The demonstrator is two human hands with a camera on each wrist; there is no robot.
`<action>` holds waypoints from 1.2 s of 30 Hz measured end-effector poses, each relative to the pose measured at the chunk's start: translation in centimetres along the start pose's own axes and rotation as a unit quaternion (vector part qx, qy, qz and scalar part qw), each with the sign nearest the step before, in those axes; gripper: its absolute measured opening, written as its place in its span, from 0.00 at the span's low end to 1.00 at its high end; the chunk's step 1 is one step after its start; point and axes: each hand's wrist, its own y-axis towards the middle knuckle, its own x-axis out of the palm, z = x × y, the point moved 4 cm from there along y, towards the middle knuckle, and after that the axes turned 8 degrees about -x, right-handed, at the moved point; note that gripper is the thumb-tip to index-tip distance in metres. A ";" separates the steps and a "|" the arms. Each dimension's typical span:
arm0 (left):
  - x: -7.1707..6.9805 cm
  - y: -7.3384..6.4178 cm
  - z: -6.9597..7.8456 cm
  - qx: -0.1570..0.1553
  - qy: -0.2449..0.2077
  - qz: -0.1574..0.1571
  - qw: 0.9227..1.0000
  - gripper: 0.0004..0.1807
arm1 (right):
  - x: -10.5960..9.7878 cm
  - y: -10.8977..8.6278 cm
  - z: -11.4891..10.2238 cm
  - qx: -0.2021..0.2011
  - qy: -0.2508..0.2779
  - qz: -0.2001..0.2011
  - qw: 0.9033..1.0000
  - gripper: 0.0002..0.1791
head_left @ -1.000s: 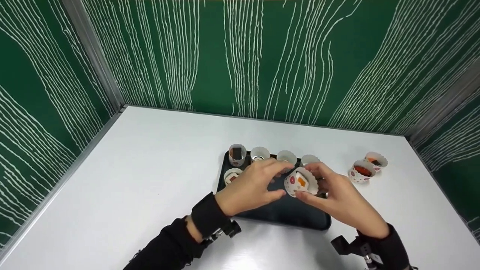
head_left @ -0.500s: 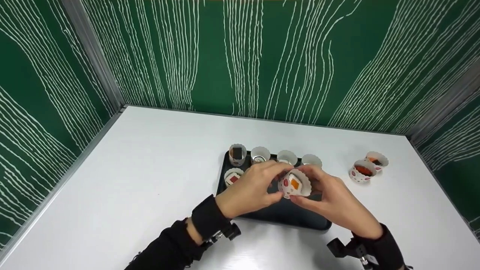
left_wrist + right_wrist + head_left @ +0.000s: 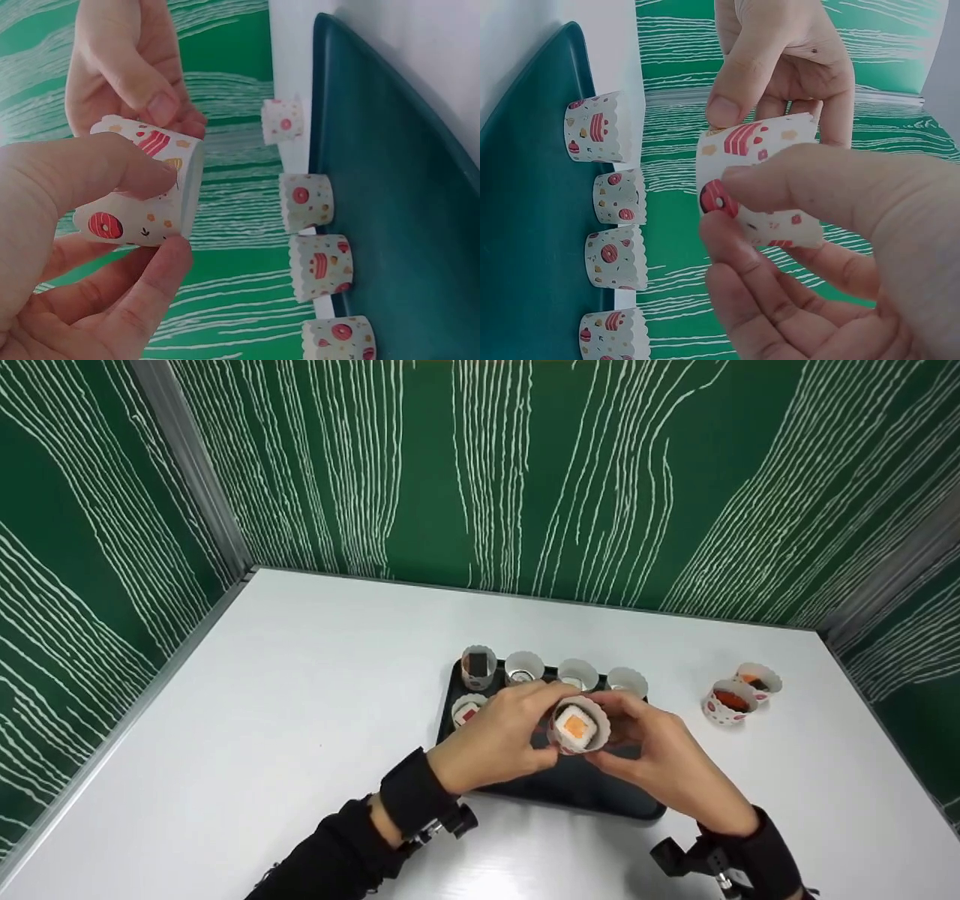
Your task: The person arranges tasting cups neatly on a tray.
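Both hands hold one paper baking cup above the dark tray. Inside it sits a sushi roll piece, white with an orange centre, facing the head camera. My left hand grips the cup's left side, its thumb across the printed wall in the left wrist view. From the other side my right hand pinches it, thumb and fingers near the base in the right wrist view. Donuts and cake slices are printed on the cup. It is tipped with its mouth toward the head camera.
Several paper cups line the tray's far edge, the leftmost cup with a dark-wrapped piece. Another cup, with a red-centred piece, is partly behind my left hand. Two filled cups, a nearer cup and a farther cup, stand right of the tray.
My right hand has moved left with the cup to my left hand, which now grips it too. The cup has turned so its mouth faces the head camera more squarely.
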 end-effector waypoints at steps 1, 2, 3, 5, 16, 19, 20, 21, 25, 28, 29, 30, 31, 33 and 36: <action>0.0 0.0 -0.1 -0.002 -0.003 -0.002 1.000 0.36 | 0.0 0.0 0.0 0.004 0.005 0.003 1.000 0.32; -0.1 -0.1 -0.1 -0.003 -0.002 -0.002 1.000 0.36 | 0.0 0.0 0.0 0.008 0.011 0.006 1.000 0.31; -0.1 -0.1 -0.2 -0.005 -0.003 -0.005 1.000 0.37 | 0.0 0.0 -0.1 0.011 0.016 0.010 1.000 0.29; -0.1 -0.1 -0.3 -0.006 0.000 -0.008 1.000 0.38 | 0.0 0.0 -0.1 0.014 0.027 0.017 0.999 0.26; 0.0 -0.2 -0.4 -0.019 0.013 -0.035 0.999 0.39 | 0.3 0.1 -0.4 0.013 0.039 0.026 0.999 0.16; 0.1 -0.2 -0.5 -0.012 0.013 -0.034 0.999 0.38 | 0.3 0.1 -0.4 0.011 0.028 0.026 0.999 0.14; 0.1 -0.2 -0.5 -0.009 0.014 -0.033 0.999 0.37 | 0.4 0.1 -0.4 0.009 0.025 0.027 0.999 0.14; 0.1 -0.2 -0.5 -0.006 0.015 -0.032 0.999 0.37 | 0.4 0.1 -0.5 0.007 0.021 0.029 0.999 0.13; 0.2 -0.2 -0.5 0.003 0.023 -0.023 0.999 0.35 | 0.5 0.2 -0.5 -0.005 0.013 0.038 0.999 0.11; 0.2 -0.3 -0.6 0.014 0.028 -0.018 0.999 0.34 | 0.6 0.2 -0.5 -0.018 0.008 0.039 0.999 0.09; 0.2 -0.3 -0.6 0.018 0.029 -0.017 0.999 0.33 | 0.7 0.2 -0.5 -0.023 0.007 0.039 0.999 0.08; 0.3 -0.3 -0.6 0.021 0.028 -0.018 0.999 0.32 | 0.7 0.2 -0.5 -0.027 0.006 0.038 0.999 0.08; 0.3 -0.3 -0.6 0.025 0.028 -0.018 0.999 0.31 | 0.7 0.2 -0.5 -0.030 0.004 0.038 0.999 0.08; 0.4 -0.3 -0.6 0.029 0.026 -0.021 0.999 0.29 | 0.8 0.1 -0.5 -0.036 0.003 0.032 0.999 0.07; 0.4 -0.3 -0.7 0.025 0.023 -0.030 0.999 0.27 | 0.8 0.0 -0.5 -0.034 0.011 0.020 0.999 0.06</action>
